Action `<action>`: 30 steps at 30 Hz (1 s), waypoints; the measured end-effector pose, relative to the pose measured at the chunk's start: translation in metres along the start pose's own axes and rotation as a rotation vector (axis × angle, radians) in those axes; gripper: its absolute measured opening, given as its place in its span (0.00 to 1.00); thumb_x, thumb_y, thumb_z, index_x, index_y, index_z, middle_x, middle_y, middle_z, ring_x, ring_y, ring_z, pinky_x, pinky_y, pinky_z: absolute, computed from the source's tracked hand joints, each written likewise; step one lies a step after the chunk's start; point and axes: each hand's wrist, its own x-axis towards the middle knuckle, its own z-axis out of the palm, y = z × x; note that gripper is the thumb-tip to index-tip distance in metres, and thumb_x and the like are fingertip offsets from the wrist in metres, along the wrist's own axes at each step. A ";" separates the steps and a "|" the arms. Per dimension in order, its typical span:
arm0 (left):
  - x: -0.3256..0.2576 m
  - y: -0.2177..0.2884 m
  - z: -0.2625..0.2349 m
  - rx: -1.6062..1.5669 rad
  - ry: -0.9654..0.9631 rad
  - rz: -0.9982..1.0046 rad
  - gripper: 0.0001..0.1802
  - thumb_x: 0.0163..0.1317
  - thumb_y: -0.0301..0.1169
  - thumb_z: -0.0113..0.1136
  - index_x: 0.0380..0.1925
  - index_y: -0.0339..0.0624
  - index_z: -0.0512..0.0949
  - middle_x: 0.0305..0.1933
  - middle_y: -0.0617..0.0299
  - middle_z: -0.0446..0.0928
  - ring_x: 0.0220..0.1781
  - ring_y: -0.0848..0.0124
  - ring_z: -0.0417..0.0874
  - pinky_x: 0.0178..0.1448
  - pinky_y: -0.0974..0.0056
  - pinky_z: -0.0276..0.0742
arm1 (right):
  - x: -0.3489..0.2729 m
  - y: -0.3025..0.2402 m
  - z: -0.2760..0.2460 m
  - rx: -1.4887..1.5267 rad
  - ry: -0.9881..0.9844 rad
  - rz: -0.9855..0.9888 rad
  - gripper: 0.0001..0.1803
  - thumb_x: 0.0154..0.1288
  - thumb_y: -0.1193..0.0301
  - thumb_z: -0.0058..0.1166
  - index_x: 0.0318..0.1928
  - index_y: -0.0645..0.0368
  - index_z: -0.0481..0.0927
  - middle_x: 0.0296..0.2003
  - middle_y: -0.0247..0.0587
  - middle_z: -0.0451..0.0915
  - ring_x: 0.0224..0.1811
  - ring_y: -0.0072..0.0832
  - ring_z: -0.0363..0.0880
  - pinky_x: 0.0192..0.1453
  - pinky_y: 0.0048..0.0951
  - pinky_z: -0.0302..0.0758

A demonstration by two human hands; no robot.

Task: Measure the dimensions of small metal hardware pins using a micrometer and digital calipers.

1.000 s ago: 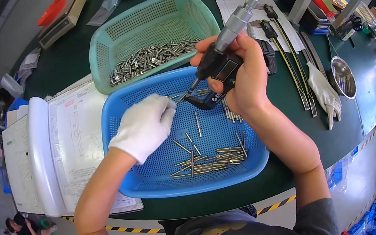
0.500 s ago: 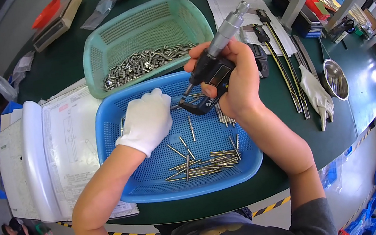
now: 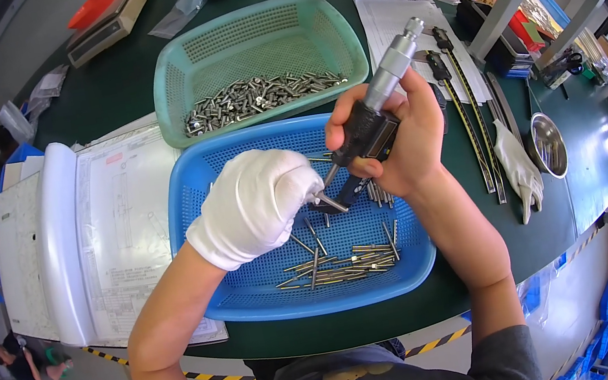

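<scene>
My left hand (image 3: 251,206), in a white glove, pinches a slim metal pin (image 3: 333,203) whose end sticks out past the fingertips. Bare, my right hand (image 3: 420,132) grips a digital micrometer (image 3: 389,71), tilted with its silver thimble up and its black frame low. The pin lies at the micrometer's jaws; the glove partly hides them, so I cannot tell whether they touch it. Both hands are over a blue plastic basket (image 3: 322,305). Inside it, a loose pile of metal pins (image 3: 348,266) lies at the near side, and more pins (image 3: 379,194) lie beneath my right hand.
Behind stands a green basket (image 3: 257,42) with many short metal parts (image 3: 258,98). Drawing sheets (image 3: 129,241) lie left. To the right are calipers (image 3: 462,97), a white glove (image 3: 519,168) and a metal bowl (image 3: 549,143). A scale (image 3: 111,23) stands at the far left.
My left hand has moved right and turned, now showing a pin at the micrometer. The micrometer has shifted slightly right and down in view. The whole view has shifted a little.
</scene>
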 end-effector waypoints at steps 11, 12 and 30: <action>0.005 0.002 -0.004 0.024 -0.016 0.047 0.11 0.36 0.22 0.56 0.24 0.42 0.69 0.21 0.61 0.71 0.21 0.61 0.73 0.24 0.61 0.68 | -0.001 0.002 -0.003 0.039 -0.009 -0.047 0.39 0.57 0.43 0.16 0.23 0.68 0.71 0.18 0.55 0.73 0.05 0.27 0.58 0.06 0.20 0.56; 0.005 0.002 -0.004 0.019 -0.024 0.046 0.11 0.36 0.22 0.56 0.24 0.43 0.69 0.20 0.61 0.70 0.21 0.62 0.73 0.23 0.61 0.68 | -0.001 0.003 -0.002 0.011 -0.012 -0.041 0.39 0.57 0.43 0.16 0.22 0.68 0.71 0.18 0.55 0.73 0.05 0.27 0.58 0.06 0.20 0.56; 0.005 0.005 -0.003 -0.034 -0.100 0.043 0.10 0.37 0.23 0.55 0.23 0.43 0.68 0.20 0.62 0.68 0.22 0.62 0.72 0.24 0.61 0.66 | -0.001 0.000 -0.007 0.025 -0.210 0.073 0.42 0.56 0.41 0.21 0.27 0.71 0.73 0.20 0.57 0.75 0.10 0.28 0.68 0.09 0.18 0.61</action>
